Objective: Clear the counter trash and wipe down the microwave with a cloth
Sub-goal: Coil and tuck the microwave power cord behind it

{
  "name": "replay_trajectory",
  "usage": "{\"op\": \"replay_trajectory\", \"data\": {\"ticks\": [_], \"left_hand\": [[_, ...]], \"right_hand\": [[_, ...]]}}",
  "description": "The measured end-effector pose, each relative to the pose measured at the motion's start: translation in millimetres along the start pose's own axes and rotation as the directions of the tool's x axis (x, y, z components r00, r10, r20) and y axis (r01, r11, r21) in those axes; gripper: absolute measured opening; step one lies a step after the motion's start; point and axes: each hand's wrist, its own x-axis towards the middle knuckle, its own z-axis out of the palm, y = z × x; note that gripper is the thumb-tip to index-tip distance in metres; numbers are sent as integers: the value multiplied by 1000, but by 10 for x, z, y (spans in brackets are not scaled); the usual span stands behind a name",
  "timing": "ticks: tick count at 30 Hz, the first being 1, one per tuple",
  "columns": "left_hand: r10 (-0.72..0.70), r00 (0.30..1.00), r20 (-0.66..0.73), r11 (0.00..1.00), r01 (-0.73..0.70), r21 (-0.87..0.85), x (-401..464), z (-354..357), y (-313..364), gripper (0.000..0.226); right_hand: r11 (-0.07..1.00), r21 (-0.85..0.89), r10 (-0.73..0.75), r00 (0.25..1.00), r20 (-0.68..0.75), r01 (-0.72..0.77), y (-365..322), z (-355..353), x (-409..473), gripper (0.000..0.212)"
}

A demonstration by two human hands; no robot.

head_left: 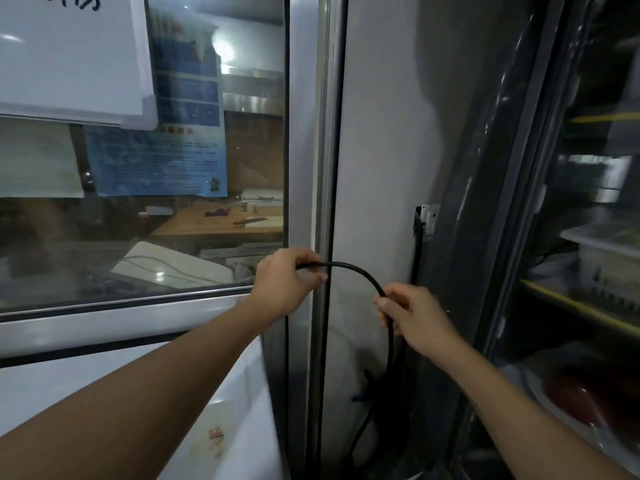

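Microwave, cloth and counter trash are none of them plainly in view; a white appliance surface (pixel 239 403) with a small sticker fills the lower left, and it may be the microwave's top or side, though that cannot be told. What the hands have instead is a black cable (pixel 360 273), bent in an arch between them in front of the pale wall (pixel 381 168) and the metal window frame (pixel 322 150). The left hand (pixel 285 284) pinches one end of the arch between thumb and curled fingers, its grip closed tight on the cord; the right hand (pixel 414 318) has fingers wrapped round the cable where it turns down, also closed on it. Below that hand the cord drops toward the floor beside other dark cords, and a wall socket (pixel 427 220) sits just above and right. Holding it in two places likely keeps slack under control, perhaps to move the cord clear before wiping; that is a judgement only. Behind the glass pane (pixel 138 237) lie a wooden worktop and posted notices (pixel 156 161). To the right stands a glass-door cooler (pixel 588 237) with trays on its shelves.
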Motion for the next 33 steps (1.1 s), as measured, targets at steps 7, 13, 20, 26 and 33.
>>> {"op": "replay_trajectory", "data": {"ticks": [7,13,20,26,33], "left_hand": [[122,990,70,991,-118,-60,39,68,532,7],[12,999,46,950,3,-314,10,9,560,10],[-46,997,-62,926,20,-376,-22,-138,609,11],[-87,994,-73,923,53,-382,-83,-92,618,11],[-89,995,39,928,97,-359,-191,-102,594,17]], "right_hand": [[983,-161,-86,996,30,89,-501,-332,-39,18],[997,-30,81,981,174,-77,-362,-361,-262,20],[957,201,184,974,131,-208,-265,-472,-490,15],[975,113,177,974,140,-193,-468,-746,-540,8],[987,-41,154,988,22,-153,-725,-1004,-637,15]]}}
